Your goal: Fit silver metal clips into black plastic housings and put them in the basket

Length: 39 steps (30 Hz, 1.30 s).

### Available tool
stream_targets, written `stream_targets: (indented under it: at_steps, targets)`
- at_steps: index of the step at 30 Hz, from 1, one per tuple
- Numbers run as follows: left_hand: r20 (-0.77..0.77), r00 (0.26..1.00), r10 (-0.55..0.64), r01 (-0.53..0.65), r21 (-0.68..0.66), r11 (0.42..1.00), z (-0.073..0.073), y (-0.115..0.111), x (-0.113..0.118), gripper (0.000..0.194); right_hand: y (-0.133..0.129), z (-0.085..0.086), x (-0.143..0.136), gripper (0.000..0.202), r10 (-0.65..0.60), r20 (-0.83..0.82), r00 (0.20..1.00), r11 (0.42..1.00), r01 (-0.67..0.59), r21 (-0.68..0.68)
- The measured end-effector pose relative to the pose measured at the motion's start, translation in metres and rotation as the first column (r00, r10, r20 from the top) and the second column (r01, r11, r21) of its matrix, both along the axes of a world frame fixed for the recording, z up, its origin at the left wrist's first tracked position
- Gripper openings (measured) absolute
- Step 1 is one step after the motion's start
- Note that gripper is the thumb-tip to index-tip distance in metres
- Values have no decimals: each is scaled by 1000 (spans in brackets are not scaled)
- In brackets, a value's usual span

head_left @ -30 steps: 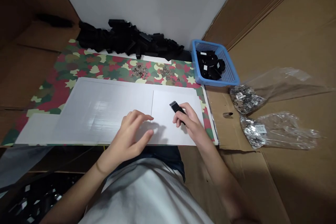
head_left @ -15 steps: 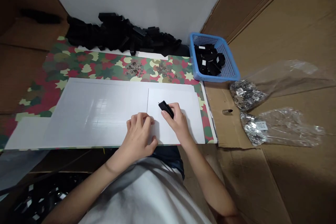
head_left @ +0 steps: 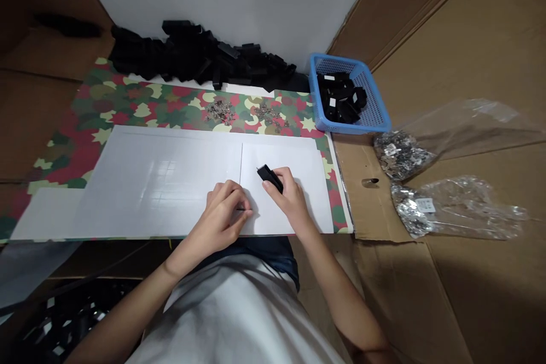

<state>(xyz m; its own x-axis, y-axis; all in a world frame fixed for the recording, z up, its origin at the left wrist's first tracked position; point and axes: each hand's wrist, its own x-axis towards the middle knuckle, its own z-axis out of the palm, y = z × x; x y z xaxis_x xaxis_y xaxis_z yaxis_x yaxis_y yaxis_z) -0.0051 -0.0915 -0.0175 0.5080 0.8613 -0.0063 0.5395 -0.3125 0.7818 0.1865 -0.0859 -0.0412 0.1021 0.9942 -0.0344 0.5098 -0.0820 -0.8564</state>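
Between the thumb and fingers of my right hand (head_left: 290, 196) is a small black plastic case (head_left: 269, 177). It tilts up to the left, and a thin metal bit shows at its upper end. My left hand (head_left: 226, 207) rests low over the white sheet (head_left: 170, 182), left of the case and apart from it. Its thumb and index finger are pinched together. A dark sliver shows by the fingertips, too small to name. Two small piles of tiny metal parts, a left pile (head_left: 219, 112) and a right pile (head_left: 268, 115), lie beyond the sheet on the patterned cover (head_left: 170, 111).
A heap of black cases (head_left: 191, 54) lines the wall at the back. The blue basket (head_left: 375, 119) at the right holds several black cases with white labels. Two clear bags of metal parts, an upper bag (head_left: 401, 153) and a lower bag (head_left: 413, 210), lie on cardboard (head_left: 367, 216).
My left thumb has closed against the index finger, where they were apart before. The right hand and its black case have stayed nearly in place.
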Motion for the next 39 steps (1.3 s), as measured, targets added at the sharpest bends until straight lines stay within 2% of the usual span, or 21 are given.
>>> stream_targets:
  at_steps: [4,7,10,13,15,18,20,24,29,35,39]
  targets:
    - [254,966,52,-47,-28,999,3,1,-5,10,-1,-3,4,29,18,-181,983,1000,-19,-5]
    - [378,916,131,-113,-71,991,5,3,-10,14,-3,-4,8,31,14,-223,975,1000,-17,-10]
    - [517,819,248,-161,-206,965,8,1,-15,20,-6,2,7,30,-22,-341,940,1000,17,-20]
    - [623,686,375,-161,-373,914,15,-6,-14,18,-11,17,-3,35,-52,-553,832,999,36,-40]
    - [654,613,444,-158,-448,880,22,-12,-8,17,-16,27,-16,41,-26,-681,731,998,-16,-55]
    - [688,508,518,-189,-498,846,33,-21,3,13,-24,38,-40,48,-7,-802,597,991,-103,-85]
    - [716,442,541,-237,-488,840,36,-24,11,11,-29,39,-54,49,-30,-832,554,988,-112,-111]
    - [734,380,563,-284,-486,826,35,-27,18,15,-37,36,-73,51,-81,-811,580,987,-66,-146]
    - [680,410,607,-335,-507,794,32,-30,19,16,-42,31,-83,45,-88,-761,643,994,12,-106]
    - [673,447,589,-388,-448,806,31,-29,18,16,-44,30,-85,43,-63,-675,736,997,13,-79]
    - [678,455,578,-383,-436,814,28,-29,17,17,-43,31,-85,41,-94,-620,779,996,74,-58]
